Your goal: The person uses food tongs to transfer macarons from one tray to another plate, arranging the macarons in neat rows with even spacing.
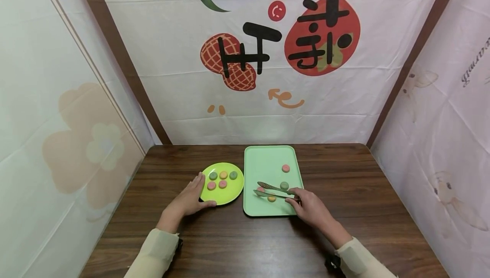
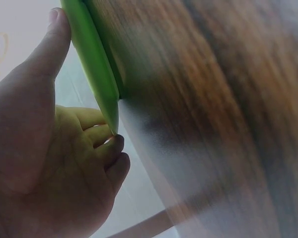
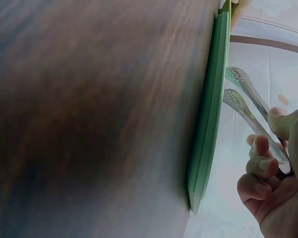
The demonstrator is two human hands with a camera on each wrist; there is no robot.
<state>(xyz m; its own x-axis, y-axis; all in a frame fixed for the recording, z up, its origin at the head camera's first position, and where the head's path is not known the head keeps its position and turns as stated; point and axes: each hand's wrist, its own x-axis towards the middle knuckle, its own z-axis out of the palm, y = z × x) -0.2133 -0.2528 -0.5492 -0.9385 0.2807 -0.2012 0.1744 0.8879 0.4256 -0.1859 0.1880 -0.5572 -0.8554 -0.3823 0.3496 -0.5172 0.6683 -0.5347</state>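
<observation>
My left hand (image 1: pixel 190 197) rests at the left side of a yellow-green plate (image 1: pixel 229 195), fingers along its rim and thumb at its front edge. Several macarons lie on the plate: two green, two pink and a yellow one (image 1: pixel 223 175). With thumb and fingers, my right hand (image 1: pixel 311 208) holds metal tongs (image 3: pixel 248 91), their arms spread, over a mint-green tray (image 1: pixel 264 163). A pink macaron (image 1: pixel 260 190) shows between the tong tips in the head view. Close by on the tray are a yellow macaron (image 1: pixel 272 198) and a green macaron (image 1: pixel 284 185).
Another pink macaron (image 1: pixel 286 168) lies toward the back right of the tray. Plate and tray stand side by side on a dark wooden table (image 1: pixel 245 244). A printed white cloth (image 1: pixel 176 103) hangs behind the table, and more cloth flanks both sides.
</observation>
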